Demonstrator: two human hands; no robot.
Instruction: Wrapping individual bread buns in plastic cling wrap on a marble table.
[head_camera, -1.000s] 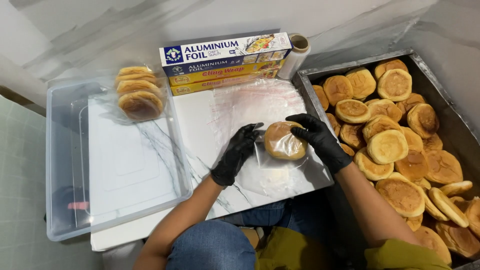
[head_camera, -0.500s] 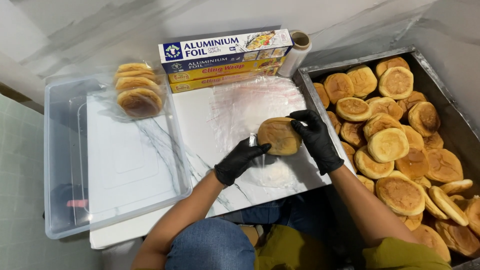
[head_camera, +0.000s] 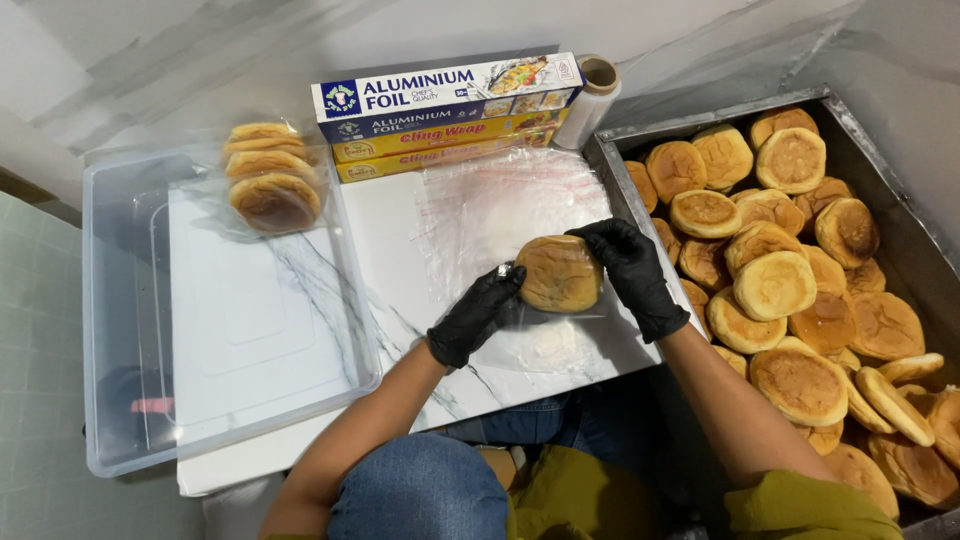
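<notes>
Both my hands wear black gloves. My right hand (head_camera: 635, 272) grips a round golden-brown bun (head_camera: 556, 272) from its right side, holding it on edge just above the marble board (head_camera: 400, 240). My left hand (head_camera: 475, 315) pinches the clear plastic wrap at the bun's lower left. A loose pile of clear plastic sheets (head_camera: 510, 205) lies flat on the board under and behind the bun.
A metal tray (head_camera: 905, 240) at the right holds several unwrapped buns (head_camera: 775, 285). A clear plastic tub (head_camera: 120, 330) at the left holds three wrapped buns (head_camera: 270, 180) in its far corner. Boxes of foil and wrap (head_camera: 445, 110) and a film roll (head_camera: 590, 90) stand at the back.
The bun has been lifted from lying flat on the plastic and turned up on edge. My left hand moved from the bun's left side down to pinch the wrap below it.
</notes>
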